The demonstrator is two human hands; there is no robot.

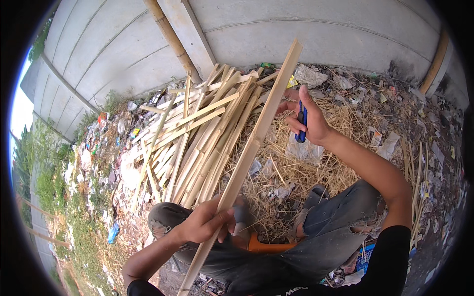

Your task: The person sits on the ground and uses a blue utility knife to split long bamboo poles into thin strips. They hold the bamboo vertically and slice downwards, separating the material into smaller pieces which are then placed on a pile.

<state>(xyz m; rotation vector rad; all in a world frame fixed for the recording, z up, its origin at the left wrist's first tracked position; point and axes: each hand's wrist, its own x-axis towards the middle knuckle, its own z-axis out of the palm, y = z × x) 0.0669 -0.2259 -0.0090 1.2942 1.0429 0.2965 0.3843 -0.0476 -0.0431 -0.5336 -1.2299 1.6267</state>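
A long split bamboo strip (240, 170) runs slantwise before me, its far end up toward the wall and its near end down by my lap. My left hand (205, 223) is closed around its lower part, thumb on top. Beside the upper part, my right hand (313, 118) holds a blue and black knife (301, 123), probably a utility cutter, in its palm with the thumb pointing up. Some of that hand's fingertips reach behind the strip's edge, and whether they touch it I cannot tell. The knife's blade cannot be made out.
A big pile of split bamboo strips (197, 140) lies ahead, left of centre. Straw-like shavings (345, 153) and litter cover the ground. A grey panel wall (316, 29) with a leaning bamboo pole (173, 37) stands behind. Something orange (269, 246) shows between my bent legs.
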